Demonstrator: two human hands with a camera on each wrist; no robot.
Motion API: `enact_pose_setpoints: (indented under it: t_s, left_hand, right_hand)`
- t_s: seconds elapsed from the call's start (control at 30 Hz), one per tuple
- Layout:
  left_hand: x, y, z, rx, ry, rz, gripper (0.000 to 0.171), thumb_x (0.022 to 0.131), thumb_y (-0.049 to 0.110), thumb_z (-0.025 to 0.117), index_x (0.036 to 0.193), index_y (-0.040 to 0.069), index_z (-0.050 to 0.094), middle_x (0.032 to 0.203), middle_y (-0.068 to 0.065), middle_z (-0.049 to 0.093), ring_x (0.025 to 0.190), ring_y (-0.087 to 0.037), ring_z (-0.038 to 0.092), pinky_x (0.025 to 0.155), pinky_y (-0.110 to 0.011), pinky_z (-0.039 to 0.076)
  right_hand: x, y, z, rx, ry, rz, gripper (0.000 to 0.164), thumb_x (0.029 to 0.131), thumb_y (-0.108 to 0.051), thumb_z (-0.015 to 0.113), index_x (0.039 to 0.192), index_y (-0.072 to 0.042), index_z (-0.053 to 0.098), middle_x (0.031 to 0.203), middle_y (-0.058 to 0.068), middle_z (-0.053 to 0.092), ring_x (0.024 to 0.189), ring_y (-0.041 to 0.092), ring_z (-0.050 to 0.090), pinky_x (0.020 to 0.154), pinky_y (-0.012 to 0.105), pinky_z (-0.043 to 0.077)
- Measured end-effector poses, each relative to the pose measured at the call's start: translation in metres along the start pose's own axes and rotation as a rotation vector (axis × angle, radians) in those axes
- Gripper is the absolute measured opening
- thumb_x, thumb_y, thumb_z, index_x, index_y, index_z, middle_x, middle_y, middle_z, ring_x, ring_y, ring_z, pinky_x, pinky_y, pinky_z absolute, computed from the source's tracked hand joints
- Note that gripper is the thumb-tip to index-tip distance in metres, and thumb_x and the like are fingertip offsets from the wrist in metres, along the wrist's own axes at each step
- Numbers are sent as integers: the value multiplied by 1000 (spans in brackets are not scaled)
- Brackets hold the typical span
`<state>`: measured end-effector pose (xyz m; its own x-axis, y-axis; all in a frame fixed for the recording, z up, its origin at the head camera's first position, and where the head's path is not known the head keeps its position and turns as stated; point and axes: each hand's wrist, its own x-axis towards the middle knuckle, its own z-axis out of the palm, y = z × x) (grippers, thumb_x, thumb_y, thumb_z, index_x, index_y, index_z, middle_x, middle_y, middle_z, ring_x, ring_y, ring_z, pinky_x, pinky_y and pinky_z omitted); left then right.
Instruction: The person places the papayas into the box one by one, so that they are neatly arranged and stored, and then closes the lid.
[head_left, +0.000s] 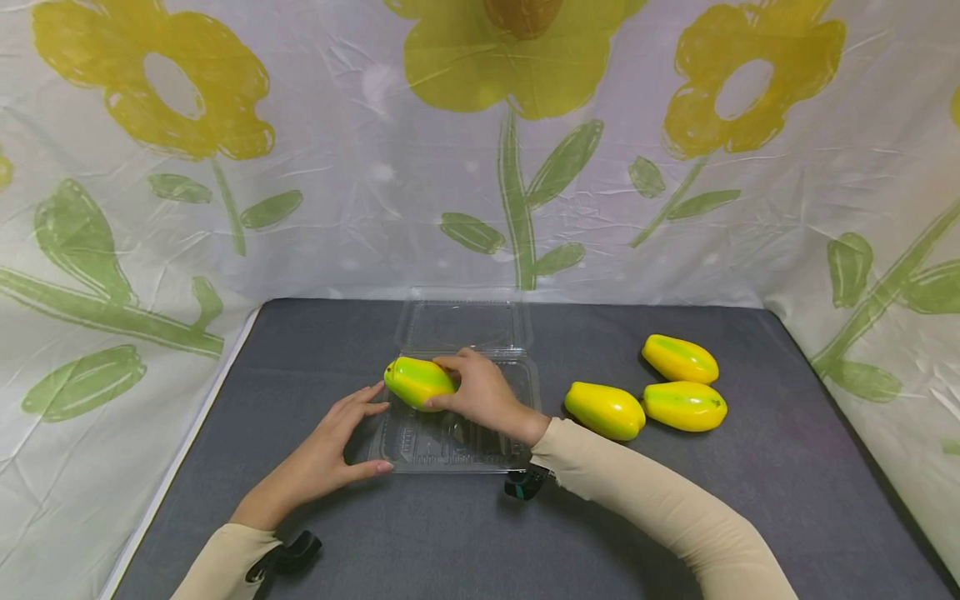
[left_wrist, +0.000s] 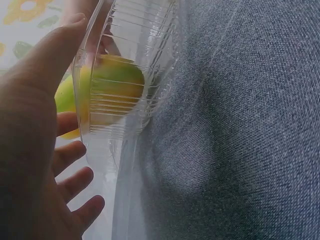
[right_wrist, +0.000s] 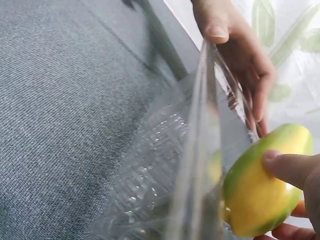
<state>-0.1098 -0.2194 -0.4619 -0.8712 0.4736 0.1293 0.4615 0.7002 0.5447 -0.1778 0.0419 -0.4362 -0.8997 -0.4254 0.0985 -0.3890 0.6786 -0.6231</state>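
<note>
One yellow-green fruit is at the ten o'clock side of the clear box, its three o'clock end clamped in the right hand, while the left hand, fingers apart, flanks the eight o'clock wall, presumably bracing it.

no readable text or labels

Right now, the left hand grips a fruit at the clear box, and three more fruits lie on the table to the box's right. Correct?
Not quite: the head view shows the right hand, not the left hand, gripping the fruit at the clear box. The rest is correct.
</note>
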Motion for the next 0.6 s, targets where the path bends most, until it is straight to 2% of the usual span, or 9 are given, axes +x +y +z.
enact_pose_setpoints:
  t_s: [0.2,0.6]
  left_hand:
    - [0,-1,1,0,0,-5,85,75,50,82,143,12,48,164,-7,28,149,-40,25,111,-68,32]
    - [0,0,1,3,0,-11,85,75,47,83,144,12,47,164,-7,27,149,-40,25,111,-68,33]
  right_hand:
    - [-1,-1,4,-30,31,-8,69,76,-44,84,134,-14,62,107,2,64,86,12,59,74,25,50]
    - [-4,0,6,-55,40,-15,69,78,-46,82,135,-14,61,109,2,64,89,13,59,76,26,51]
